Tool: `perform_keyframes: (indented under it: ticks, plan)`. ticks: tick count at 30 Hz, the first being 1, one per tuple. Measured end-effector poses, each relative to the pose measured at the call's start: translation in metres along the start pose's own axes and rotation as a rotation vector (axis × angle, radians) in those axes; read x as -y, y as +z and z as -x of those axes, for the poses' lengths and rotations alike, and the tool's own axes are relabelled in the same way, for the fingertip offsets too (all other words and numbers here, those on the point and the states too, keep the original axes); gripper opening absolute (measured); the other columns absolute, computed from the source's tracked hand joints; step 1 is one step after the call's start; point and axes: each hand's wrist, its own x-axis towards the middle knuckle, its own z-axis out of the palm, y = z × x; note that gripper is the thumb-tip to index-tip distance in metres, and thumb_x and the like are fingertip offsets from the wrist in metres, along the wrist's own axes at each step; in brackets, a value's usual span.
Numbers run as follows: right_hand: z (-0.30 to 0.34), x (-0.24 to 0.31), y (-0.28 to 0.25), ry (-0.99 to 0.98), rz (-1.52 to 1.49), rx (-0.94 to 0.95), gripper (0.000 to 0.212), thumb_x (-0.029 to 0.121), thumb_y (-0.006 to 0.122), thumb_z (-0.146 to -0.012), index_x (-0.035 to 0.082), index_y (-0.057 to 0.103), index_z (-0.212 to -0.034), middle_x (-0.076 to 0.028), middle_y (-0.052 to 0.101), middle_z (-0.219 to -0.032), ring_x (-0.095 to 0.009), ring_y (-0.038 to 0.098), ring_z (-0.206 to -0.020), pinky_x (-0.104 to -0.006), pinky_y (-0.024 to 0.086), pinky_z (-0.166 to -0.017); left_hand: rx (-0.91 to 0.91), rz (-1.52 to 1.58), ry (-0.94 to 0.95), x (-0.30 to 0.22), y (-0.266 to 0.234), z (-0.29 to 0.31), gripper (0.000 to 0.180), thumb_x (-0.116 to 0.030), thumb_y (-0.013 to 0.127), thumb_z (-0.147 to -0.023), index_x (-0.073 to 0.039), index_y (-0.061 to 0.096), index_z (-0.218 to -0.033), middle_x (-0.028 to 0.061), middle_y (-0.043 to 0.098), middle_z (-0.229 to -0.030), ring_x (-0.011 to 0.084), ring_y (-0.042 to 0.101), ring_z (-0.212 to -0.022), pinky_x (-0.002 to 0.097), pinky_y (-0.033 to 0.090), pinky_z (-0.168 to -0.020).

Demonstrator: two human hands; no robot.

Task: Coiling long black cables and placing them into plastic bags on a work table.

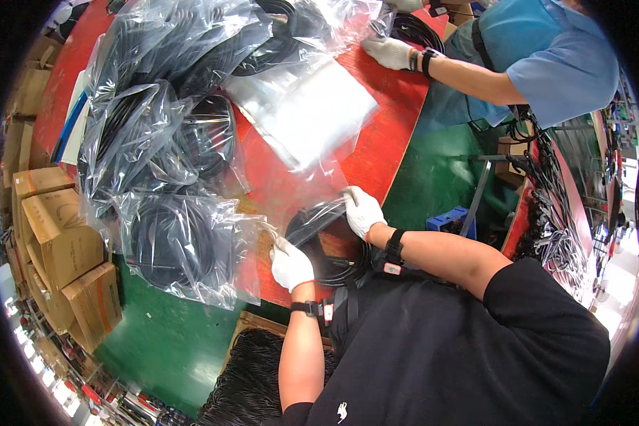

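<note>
A coil of black cable lies at the near edge of the red table, against my front. Over it stretches a clear plastic bag, with part of the coil showing through; how far the bag encloses the coil I cannot tell. My left hand, in a white glove, is closed on the bag's near left side. On the right, my gloved right hand pinches the bag's other side above the coil. Just left of my left hand sits a bagged cable coil.
Several bagged black coils are heaped across the red table. A stack of flat clear bags lies beyond my hands. Cardboard boxes stand at left. Across the table, a co-worker's gloved hand is beside another coil. Black cables fill a box below.
</note>
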Motion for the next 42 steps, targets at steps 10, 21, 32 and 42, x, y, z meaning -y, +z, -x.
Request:
perform_keyframes:
  ticks: [10, 21, 32, 42]
  plan:
    - [0.004, -0.012, 0.001, 0.003, -0.051, -0.017, 0.029, 0.017, 0.049, -0.107, 0.002, 0.064, -0.126, -0.024, 0.071, -0.122, -0.039, 0.068, -0.118, -0.0417, 0.052, -0.102, 0.094, 0.065, 0.117, 0.035, 0.007, -0.028, 0.041, -0.032, 0.048, -0.108, 0.001, 0.071, -0.114, 0.0295, 0.073, -0.105, 0.0496, 0.068, -0.101, 0.0542, 0.052, -0.089]
    - [0.010, -0.013, -0.005, 0.054, -0.234, 0.052, 0.035, 0.022, 0.052, -0.106, 0.002, 0.063, -0.132, -0.024, 0.070, -0.126, -0.037, 0.065, -0.124, -0.0397, 0.049, -0.108, 0.375, 0.414, 0.131, 0.091, 0.025, -0.049, 0.036, -0.025, 0.052, -0.106, 0.005, 0.071, -0.113, 0.0277, 0.073, -0.102, 0.0418, 0.068, -0.092, 0.0463, 0.050, -0.085]
    - [0.006, -0.033, -0.003, -0.003, -0.158, 0.046, 0.032, 0.018, 0.049, -0.107, -0.001, 0.063, -0.129, -0.022, 0.072, -0.123, -0.033, 0.067, -0.120, -0.0386, 0.050, -0.106, 0.344, -0.017, 0.234, 0.067, 0.009, -0.035, 0.039, -0.026, 0.050, -0.103, 0.005, 0.073, -0.106, 0.0298, 0.073, -0.106, 0.0480, 0.069, -0.102, 0.0507, 0.052, -0.090]
    - [0.007, 0.017, -0.041, 0.051, 0.516, 0.387, 0.039, 0.032, 0.046, -0.104, -0.001, 0.064, -0.117, -0.030, 0.072, -0.112, -0.046, 0.070, -0.107, -0.0523, 0.054, -0.093, 0.122, -0.057, 0.243, 0.094, 0.014, -0.010, 0.038, -0.027, 0.050, -0.099, 0.004, 0.073, -0.097, 0.0308, 0.071, -0.099, 0.0500, 0.068, -0.098, 0.0532, 0.053, -0.089]
